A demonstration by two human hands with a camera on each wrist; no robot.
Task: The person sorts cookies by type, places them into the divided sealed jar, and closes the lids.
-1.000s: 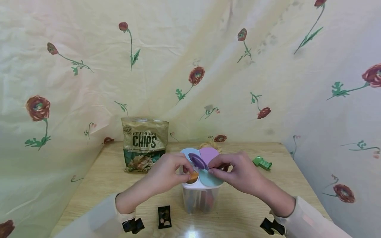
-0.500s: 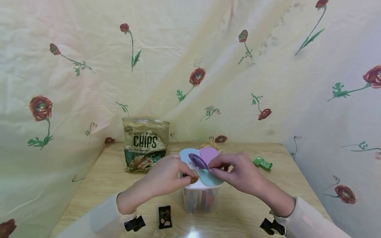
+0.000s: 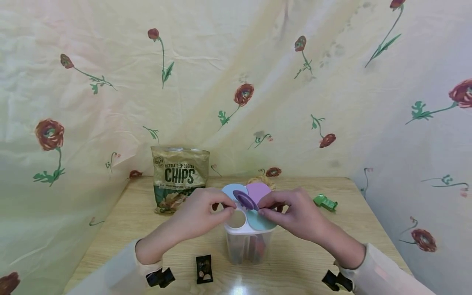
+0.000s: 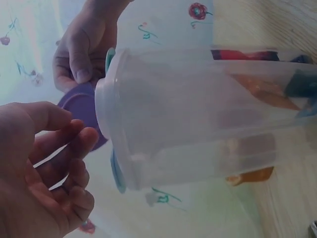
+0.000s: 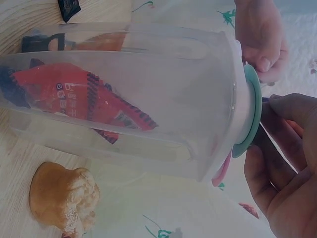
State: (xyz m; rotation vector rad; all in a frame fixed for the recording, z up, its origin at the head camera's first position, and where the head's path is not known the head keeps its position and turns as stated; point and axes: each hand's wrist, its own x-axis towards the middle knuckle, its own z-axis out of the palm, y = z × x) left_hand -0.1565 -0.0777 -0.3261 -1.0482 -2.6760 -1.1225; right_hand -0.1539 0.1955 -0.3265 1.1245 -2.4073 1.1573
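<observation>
A clear plastic container (image 3: 245, 248) with a white top stands mid-table, with blue (image 3: 233, 188), pink (image 3: 260, 191) and teal lids (image 3: 262, 222). Its purple lid (image 3: 245, 200) is tilted up, and my right hand (image 3: 300, 213) pinches the edge. Beside the uncovered round opening, my left hand (image 3: 200, 214) hovers with loosely bent fingers and nothing visible between them. In the left wrist view its thumb and fingertips overlap the purple lid; contact is unclear. Through the wall show a red packet (image 5: 54, 91) and an orange-brown packet (image 4: 265, 89) near the bottom.
A chips bag (image 3: 180, 180) stands at the back left. A black packet (image 3: 204, 269) lies in front, and a green wrapped item (image 3: 325, 202) to the right. Behind the container sits a piece of bread (image 5: 59, 198). A floral cloth hangs behind the table.
My left hand pushed a brown item into the round opening, then let go and drew back up and left; the opening now shows unblocked. My right hand stays on the purple lid.
</observation>
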